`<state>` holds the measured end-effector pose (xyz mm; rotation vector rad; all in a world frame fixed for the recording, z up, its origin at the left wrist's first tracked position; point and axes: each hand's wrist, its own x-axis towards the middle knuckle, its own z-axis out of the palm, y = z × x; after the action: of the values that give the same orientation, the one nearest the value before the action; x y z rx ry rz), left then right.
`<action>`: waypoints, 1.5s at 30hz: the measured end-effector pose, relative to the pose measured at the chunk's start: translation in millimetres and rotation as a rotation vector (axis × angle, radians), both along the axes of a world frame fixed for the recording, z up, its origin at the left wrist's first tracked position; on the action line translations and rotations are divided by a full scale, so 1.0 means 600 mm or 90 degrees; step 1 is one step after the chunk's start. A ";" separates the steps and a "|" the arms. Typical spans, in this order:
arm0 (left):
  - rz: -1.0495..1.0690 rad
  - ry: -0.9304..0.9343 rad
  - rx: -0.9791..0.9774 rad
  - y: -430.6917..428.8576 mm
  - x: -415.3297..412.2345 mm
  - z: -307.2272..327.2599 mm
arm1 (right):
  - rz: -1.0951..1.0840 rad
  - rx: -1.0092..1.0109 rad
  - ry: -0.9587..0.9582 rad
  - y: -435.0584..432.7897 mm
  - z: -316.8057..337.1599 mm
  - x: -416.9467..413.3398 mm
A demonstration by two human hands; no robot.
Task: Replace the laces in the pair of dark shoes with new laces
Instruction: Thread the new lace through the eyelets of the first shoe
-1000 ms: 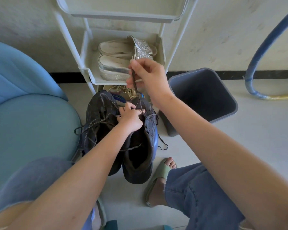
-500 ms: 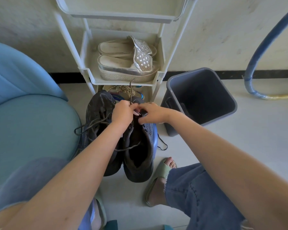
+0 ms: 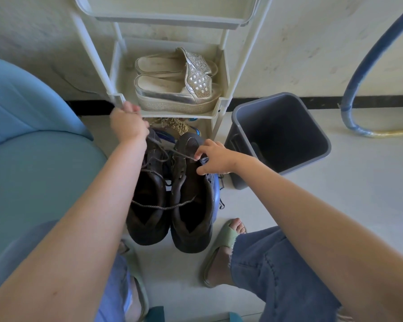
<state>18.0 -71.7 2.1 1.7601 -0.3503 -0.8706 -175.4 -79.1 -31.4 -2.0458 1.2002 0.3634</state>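
Two dark shoes stand side by side on the floor, the left shoe [image 3: 147, 205] and the right shoe [image 3: 192, 212], heels toward me. A dark lace [image 3: 163, 206] lies loose across both openings. My left hand [image 3: 128, 123] is raised above the left shoe's toe and grips a lace end, pulled taut up and to the left. My right hand [image 3: 213, 158] sits at the right shoe's eyelets, thumb and fingers pinching the lace where it leaves the shoe.
A white shoe rack [image 3: 215, 105] with silver platform sandals [image 3: 177, 89] stands just behind the shoes. A grey bin [image 3: 316, 145] sits to the right, a blue seat [image 3: 33, 168] to the left. My feet in green slippers [image 3: 221, 242] flank the shoes. A blue hose [image 3: 358, 73] curves at far right.
My left hand has risen up and to the left from the eyelets, drawing the lace out. My right hand, high by the rack a second ago, has come down onto the right shoe.
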 end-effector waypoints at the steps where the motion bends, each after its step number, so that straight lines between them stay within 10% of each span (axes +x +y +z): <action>1: -0.155 -0.107 0.083 0.003 -0.011 -0.005 | 0.001 0.002 0.001 0.000 0.001 0.000; 4: -0.600 -0.334 0.286 0.024 -0.053 -0.020 | 0.007 0.006 0.004 0.003 0.003 0.001; 8: -0.783 -0.460 0.275 0.046 -0.089 -0.042 | 0.000 -0.006 0.004 0.005 0.003 0.003; 15: -0.707 -0.599 0.238 0.052 -0.099 -0.057 | -0.017 0.008 -0.010 0.004 0.008 -0.002; 22: -0.240 -0.344 0.079 0.024 -0.051 -0.004 | -0.011 0.026 -0.017 0.000 0.006 -0.005; 27: -0.431 -0.333 0.063 0.029 -0.068 0.003 | -0.012 0.018 -0.008 0.001 0.004 0.000; 35: -0.502 -0.350 -0.089 0.018 -0.091 0.032 | -0.488 0.387 -0.658 -0.029 0.077 0.021; 45: -0.713 -0.213 -0.071 0.028 -0.133 0.026 | -0.765 0.475 -0.857 -0.040 0.094 0.001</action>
<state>-61.6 -54.7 17.4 1.5292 -1.6664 -1.2570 -174.5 -103.3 25.2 -0.3719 0.8917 -0.8861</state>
